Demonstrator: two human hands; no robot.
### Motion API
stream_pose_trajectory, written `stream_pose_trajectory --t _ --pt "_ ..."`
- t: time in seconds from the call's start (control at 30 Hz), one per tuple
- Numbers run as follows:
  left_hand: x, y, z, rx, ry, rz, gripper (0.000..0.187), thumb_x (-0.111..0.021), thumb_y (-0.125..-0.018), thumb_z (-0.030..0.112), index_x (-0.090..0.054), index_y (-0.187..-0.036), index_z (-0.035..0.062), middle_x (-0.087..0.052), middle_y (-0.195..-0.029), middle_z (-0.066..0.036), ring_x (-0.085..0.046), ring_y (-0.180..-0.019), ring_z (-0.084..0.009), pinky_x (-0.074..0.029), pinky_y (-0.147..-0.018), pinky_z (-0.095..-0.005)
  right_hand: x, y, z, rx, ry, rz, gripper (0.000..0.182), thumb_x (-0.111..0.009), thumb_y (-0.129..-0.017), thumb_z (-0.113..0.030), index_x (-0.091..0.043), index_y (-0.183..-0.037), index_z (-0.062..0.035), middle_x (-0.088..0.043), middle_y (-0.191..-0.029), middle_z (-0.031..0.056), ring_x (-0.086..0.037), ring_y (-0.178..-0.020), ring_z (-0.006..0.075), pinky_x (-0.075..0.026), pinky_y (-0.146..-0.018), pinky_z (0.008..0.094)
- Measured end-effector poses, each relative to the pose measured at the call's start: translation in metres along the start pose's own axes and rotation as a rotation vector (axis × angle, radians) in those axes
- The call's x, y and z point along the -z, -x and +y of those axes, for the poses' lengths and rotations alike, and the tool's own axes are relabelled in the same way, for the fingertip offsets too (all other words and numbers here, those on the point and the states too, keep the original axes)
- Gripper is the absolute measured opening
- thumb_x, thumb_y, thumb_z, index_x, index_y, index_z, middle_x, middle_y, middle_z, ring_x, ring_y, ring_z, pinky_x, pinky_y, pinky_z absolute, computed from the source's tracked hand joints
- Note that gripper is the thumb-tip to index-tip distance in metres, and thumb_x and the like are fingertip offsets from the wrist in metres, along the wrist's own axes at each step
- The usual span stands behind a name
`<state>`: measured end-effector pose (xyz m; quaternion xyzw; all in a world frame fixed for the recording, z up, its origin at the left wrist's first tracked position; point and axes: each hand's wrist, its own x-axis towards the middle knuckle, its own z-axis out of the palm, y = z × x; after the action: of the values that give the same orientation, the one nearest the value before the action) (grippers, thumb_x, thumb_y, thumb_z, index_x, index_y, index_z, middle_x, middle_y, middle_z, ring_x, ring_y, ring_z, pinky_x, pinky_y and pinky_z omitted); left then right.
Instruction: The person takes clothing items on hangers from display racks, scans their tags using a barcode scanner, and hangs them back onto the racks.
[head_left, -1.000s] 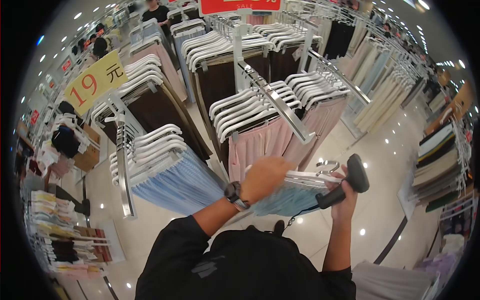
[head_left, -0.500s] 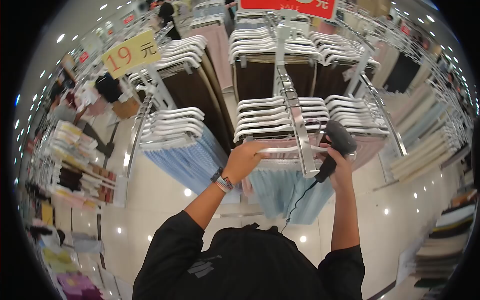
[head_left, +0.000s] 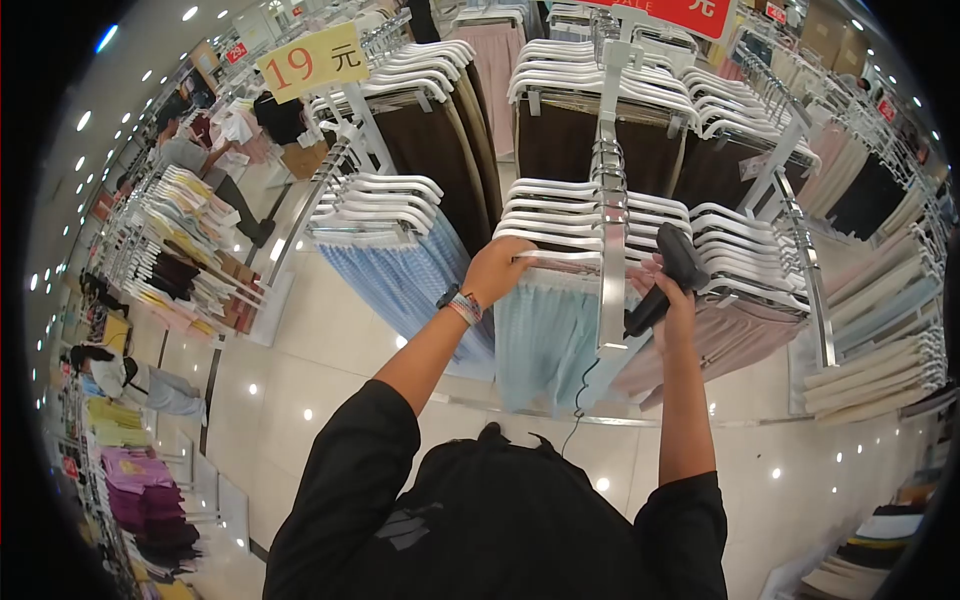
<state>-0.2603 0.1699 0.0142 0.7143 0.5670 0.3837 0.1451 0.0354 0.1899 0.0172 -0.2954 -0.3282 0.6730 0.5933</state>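
My left hand [head_left: 497, 270] is closed on the left end of the front white hanger [head_left: 565, 256], with a woven bracelet and dark band on its wrist. Light blue pleated trousers [head_left: 540, 340] hang from this hanger. On the right side of the metal rail [head_left: 612, 290], my right hand [head_left: 676, 300] grips a black handheld scanner [head_left: 681, 258], head up and handle slanting down to the left. A thin coiled cord [head_left: 580, 405] runs from its handle towards my body. The right fingertips are near the hanger's right end; whether they touch it is hidden.
Blue checked trousers [head_left: 390, 275] hang left, pink trousers [head_left: 745, 335] right. Dark brown trousers [head_left: 555, 145] are behind. A yellow price sign [head_left: 312, 62] and a red sign [head_left: 690, 12] stand above. Other people [head_left: 140, 380] are among racks at left.
The front hanger has moved back along the rail, close against the others, with my left hand on it. The scanner's head is turned more upright. My view has shifted slightly left.
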Motion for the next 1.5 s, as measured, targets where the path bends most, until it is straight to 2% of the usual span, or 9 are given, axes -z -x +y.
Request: stream_pose_trajectory --t 0.2,0.6,0.67,0.87,1.07,1.1,1.2,1.3,1.5 --pt "-0.004 -0.014 -0.007 -0.031 -0.118 0.009 0.02 -0.062 -0.084 0.014 -0.068 -0.099 0.0025 -0.067 -0.103 -0.014 -0.061 -0.1 -0.0313 -0.047 -0.088 -0.0372 0.017 0.03 0.008 0.041 0.028 0.02 0.035 -0.059 -0.083 0.001 -0.051 -0.117 0.0035 -0.058 -0.107 0.0137 -0.062 -0.1 0.0311 -0.049 -0.093 0.0426" --pt "0.027 0.008 -0.017 -0.025 0.066 -0.014 0.031 -0.067 -0.084 0.016 -0.063 -0.112 0.0027 -0.062 -0.116 -0.014 -0.057 -0.109 -0.0312 -0.045 -0.094 -0.0359 0.066 0.182 0.093 -0.284 0.085 0.236 0.038 -0.058 -0.08 -0.006 -0.051 -0.116 0.0013 -0.062 -0.091 0.0142 -0.064 -0.083 0.0274 -0.051 -0.082 0.0405" --pt "0.036 0.019 -0.036 -0.088 0.054 0.079 0.033 -0.066 -0.086 0.015 -0.061 -0.116 0.0059 -0.061 -0.115 -0.012 -0.06 -0.104 -0.0263 -0.048 -0.088 -0.0338 0.055 0.186 0.099 -0.25 0.118 0.245 0.039 -0.059 -0.08 -0.006 -0.05 -0.117 0.0008 -0.062 -0.091 0.0136 -0.063 -0.083 0.0269 -0.051 -0.081 0.0399" --pt "0.112 0.072 -0.147 0.125 -0.014 0.317 0.021 -0.061 -0.088 0.012 -0.063 -0.108 0.0036 -0.061 -0.11 -0.012 -0.06 -0.1 -0.0272 -0.052 -0.08 -0.0339 0.008 0.182 0.13 -0.125 0.157 0.305 0.04 -0.06 -0.081 -0.003 -0.049 -0.119 0.0015 -0.062 -0.091 0.0128 -0.062 -0.082 0.0255 -0.05 -0.081 0.039" --pt "0.222 0.085 -0.284 0.064 -0.56 0.7 0.04 -0.062 -0.084 0.012 -0.054 -0.122 0.0016 -0.055 -0.117 -0.02 -0.05 -0.112 -0.0377 -0.039 -0.097 -0.0441 -0.068 0.18 0.182 -0.095 0.157 0.34 0.037 -0.058 -0.082 -0.002 -0.05 -0.118 0.0014 -0.061 -0.089 0.012 -0.061 -0.081 0.0247 -0.05 -0.079 0.0383" --pt "0.252 0.073 -0.256 0.023 -0.511 0.637 0.053 -0.067 -0.081 0.017 -0.049 -0.128 0.0021 -0.053 -0.119 -0.022 -0.048 -0.116 -0.0374 -0.039 -0.096 -0.0436 -0.083 0.18 0.191 -0.109 0.172 0.341 0.036 -0.058 -0.082 -0.002 -0.05 -0.117 0.0013 -0.061 -0.088 0.0118 -0.061 -0.08 0.0244 -0.05 -0.078 0.0381" --pt "0.288 0.061 -0.292 -0.034 -0.829 0.409 0.04 -0.071 -0.078 0.02 -0.061 -0.114 0.0074 -0.057 -0.116 -0.013 -0.052 -0.11 -0.0309 -0.039 -0.096 -0.0432 -0.12 0.179 0.212 -0.103 0.155 0.297 0.033 -0.059 -0.084 0.002 -0.053 -0.116 0.0031 -0.064 -0.089 0.0112 -0.063 -0.079 0.0228 -0.051 -0.076 0.0351" --pt "0.3 0.058 -0.286 -0.215 -0.57 0.337 0.027 -0.074 -0.074 0.013 -0.064 -0.099 0.0078 -0.06 -0.101 -0.009 -0.056 -0.098 -0.0296 -0.043 -0.086 -0.0423 -0.152 0.181 0.226 -0.097 0.202 0.305 0.028 -0.06 -0.083 0.002 -0.056 -0.111 0.0027 -0.064 -0.088 0.0101 -0.064 -0.079 0.0218 -0.05 -0.076 0.0339" --pt "0.302 0.053 -0.28 -0.281 -0.594 0.228 0.018 -0.07 -0.073 0.011 -0.061 -0.088 0.0077 -0.06 -0.084 -0.007 -0.058 -0.08 -0.0283 -0.046 -0.071 -0.0412 -0.191 0.202 0.24 -0.077 0.262 0.343 0.028 -0.059 -0.083 0.003 -0.056 -0.11 0.0025 -0.063 -0.088 0.0108 -0.063 -0.079 0.0218 -0.05 -0.076 0.0337"
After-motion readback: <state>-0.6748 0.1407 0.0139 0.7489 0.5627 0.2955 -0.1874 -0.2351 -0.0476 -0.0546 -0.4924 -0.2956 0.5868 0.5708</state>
